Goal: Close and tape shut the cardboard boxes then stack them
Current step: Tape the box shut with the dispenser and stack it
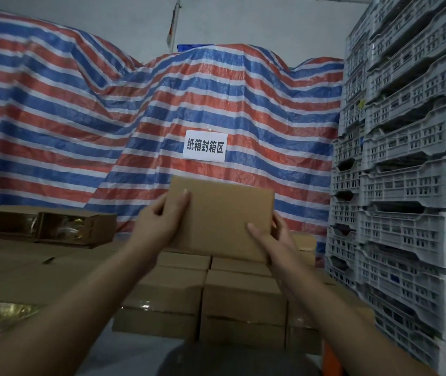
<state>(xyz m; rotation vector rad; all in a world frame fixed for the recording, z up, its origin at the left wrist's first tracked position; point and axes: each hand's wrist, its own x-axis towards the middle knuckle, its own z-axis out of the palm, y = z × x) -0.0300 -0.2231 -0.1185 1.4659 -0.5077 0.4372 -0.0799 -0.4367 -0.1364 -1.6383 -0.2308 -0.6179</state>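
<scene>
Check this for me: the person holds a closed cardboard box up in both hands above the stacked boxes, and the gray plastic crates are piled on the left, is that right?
Not quite. The gray plastic crates are piled on the right, not the left, as the head view shows. The rest holds: the left hand and right hand hold the closed cardboard box above the stacked boxes.

The single view comes from a camera worn on the person's head, facing forward and only slightly down, so both forearms reach in from the near edge toward the cardboard box [220, 215] held up close in front of it. Its wide angle takes in the striped tarpaulin [140, 109] across the far side, the stacked white plastic crates [411, 169] bowing along the right edge, and the stacked cardboard boxes [232, 302] low and near.
</scene>
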